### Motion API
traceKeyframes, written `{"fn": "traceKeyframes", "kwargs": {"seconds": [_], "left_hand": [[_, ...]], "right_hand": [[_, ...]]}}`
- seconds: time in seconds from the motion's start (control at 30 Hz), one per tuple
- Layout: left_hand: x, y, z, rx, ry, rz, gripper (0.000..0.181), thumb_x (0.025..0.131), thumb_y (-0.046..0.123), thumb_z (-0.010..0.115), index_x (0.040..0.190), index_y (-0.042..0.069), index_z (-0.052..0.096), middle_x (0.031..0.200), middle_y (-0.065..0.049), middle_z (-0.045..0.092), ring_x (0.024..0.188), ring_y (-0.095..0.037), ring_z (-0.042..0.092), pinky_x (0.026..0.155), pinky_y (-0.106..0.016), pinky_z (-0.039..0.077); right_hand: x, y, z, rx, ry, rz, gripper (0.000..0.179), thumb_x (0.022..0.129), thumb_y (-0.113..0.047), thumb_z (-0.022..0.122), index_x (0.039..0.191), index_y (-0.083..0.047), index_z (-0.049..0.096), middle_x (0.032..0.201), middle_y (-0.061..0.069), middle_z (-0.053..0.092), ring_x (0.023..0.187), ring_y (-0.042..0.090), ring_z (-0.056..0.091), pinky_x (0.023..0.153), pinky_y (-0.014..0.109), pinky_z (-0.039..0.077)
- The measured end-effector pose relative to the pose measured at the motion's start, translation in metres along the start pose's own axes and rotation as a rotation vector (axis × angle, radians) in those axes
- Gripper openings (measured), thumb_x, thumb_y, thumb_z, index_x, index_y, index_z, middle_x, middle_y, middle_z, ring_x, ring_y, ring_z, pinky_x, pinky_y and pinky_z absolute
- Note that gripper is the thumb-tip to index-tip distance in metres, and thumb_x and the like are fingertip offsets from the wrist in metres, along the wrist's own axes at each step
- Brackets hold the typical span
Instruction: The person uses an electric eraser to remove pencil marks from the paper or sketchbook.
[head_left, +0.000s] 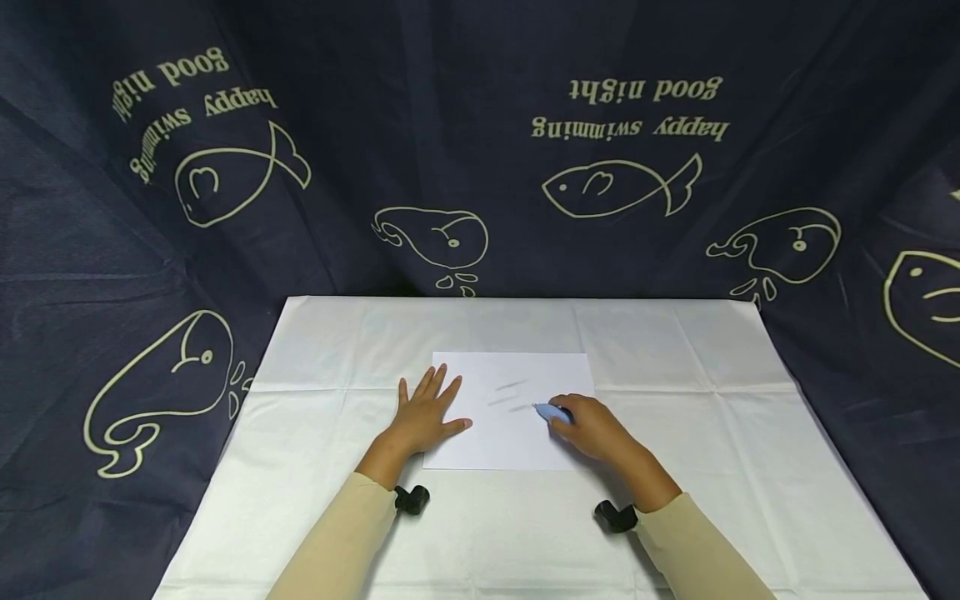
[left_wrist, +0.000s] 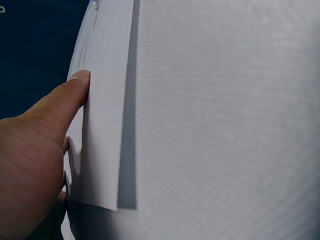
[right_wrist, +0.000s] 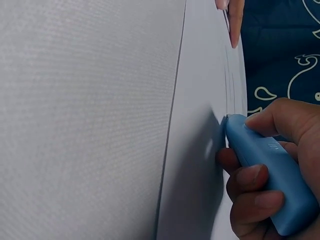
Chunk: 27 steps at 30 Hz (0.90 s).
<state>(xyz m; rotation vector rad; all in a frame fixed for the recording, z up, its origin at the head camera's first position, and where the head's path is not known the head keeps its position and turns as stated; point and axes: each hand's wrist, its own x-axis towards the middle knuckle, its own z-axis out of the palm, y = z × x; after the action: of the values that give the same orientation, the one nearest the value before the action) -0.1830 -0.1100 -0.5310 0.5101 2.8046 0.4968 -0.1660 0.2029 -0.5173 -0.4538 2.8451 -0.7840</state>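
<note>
A white sheet of paper (head_left: 510, 446) lies on the white-covered table, with several short slanted grey lines (head_left: 512, 385) near its middle. Spread fingers of my left hand (head_left: 423, 417) rest over the sheet's left edge; in the left wrist view its thumb (left_wrist: 75, 90) touches the paper. My right hand (head_left: 596, 429) grips a smooth, rounded light-blue handheld tool (right_wrist: 272, 172) with a narrow tip. The index finger lies along its top and the other fingers curl round its side. The tool's tip is right at the paper, at the right end of the lowest line.
White cloth (head_left: 510, 550) with fold creases covers the table. Behind and beside it hangs a dark blue fabric (head_left: 465, 100) printed with fish, whales and lettering. A small black device (head_left: 412, 500) sits at the left wrist and another (head_left: 616, 517) at the right.
</note>
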Motion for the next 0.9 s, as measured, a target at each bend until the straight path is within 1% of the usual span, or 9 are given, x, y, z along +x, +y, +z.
{"fn": "traceKeyframes", "kwargs": {"seconds": [0.13, 0.27, 0.57, 0.9], "left_hand": [[0.0002, 0.0001, 0.0008, -0.004, 0.006, 0.003, 0.082, 0.097, 0.06, 0.056, 0.162, 0.021, 0.026, 0.172, -0.012, 0.007, 0.16, -0.034, 0.003, 0.12, -0.073, -0.003], [0.0, 0.0001, 0.0014, 0.0, 0.009, 0.002, 0.082, 0.097, 0.06, 0.056, 0.162, 0.02, 0.026, 0.172, -0.013, 0.008, 0.16, -0.035, 0.004, 0.12, -0.073, -0.002], [-0.001, 0.0007, -0.0002, 0.0, 0.017, 0.006, 0.081, 0.097, 0.059, 0.056, 0.162, 0.021, 0.027, 0.172, -0.013, 0.008, 0.16, -0.035, 0.005, 0.12, -0.073, -0.002], [-0.0012, 0.0005, -0.0004, 0.001, 0.014, 0.009, 0.081, 0.097, 0.059, 0.056, 0.162, 0.02, 0.027, 0.172, -0.013, 0.008, 0.16, -0.035, 0.005, 0.12, -0.073, -0.001]], "right_hand": [[0.0001, -0.0001, 0.0002, 0.009, 0.007, 0.0, 0.032, 0.095, -0.019, 0.067, 0.122, -0.001, 0.069, 0.12, 0.017, 0.072, 0.111, 0.034, 0.068, 0.096, 0.052, 0.054], [-0.0001, -0.0001, 0.0003, 0.013, 0.01, -0.015, 0.032, 0.096, -0.018, 0.066, 0.122, -0.001, 0.069, 0.117, 0.016, 0.072, 0.108, 0.033, 0.069, 0.094, 0.052, 0.054], [-0.0015, 0.0007, -0.0013, 0.002, 0.004, -0.011, 0.031, 0.095, -0.018, 0.066, 0.121, -0.002, 0.07, 0.118, 0.015, 0.072, 0.107, 0.031, 0.069, 0.094, 0.051, 0.054], [-0.0023, 0.0015, -0.0003, 0.025, 0.003, -0.007, 0.032, 0.095, -0.018, 0.066, 0.122, -0.001, 0.07, 0.119, 0.015, 0.072, 0.108, 0.031, 0.068, 0.094, 0.052, 0.054]]}}
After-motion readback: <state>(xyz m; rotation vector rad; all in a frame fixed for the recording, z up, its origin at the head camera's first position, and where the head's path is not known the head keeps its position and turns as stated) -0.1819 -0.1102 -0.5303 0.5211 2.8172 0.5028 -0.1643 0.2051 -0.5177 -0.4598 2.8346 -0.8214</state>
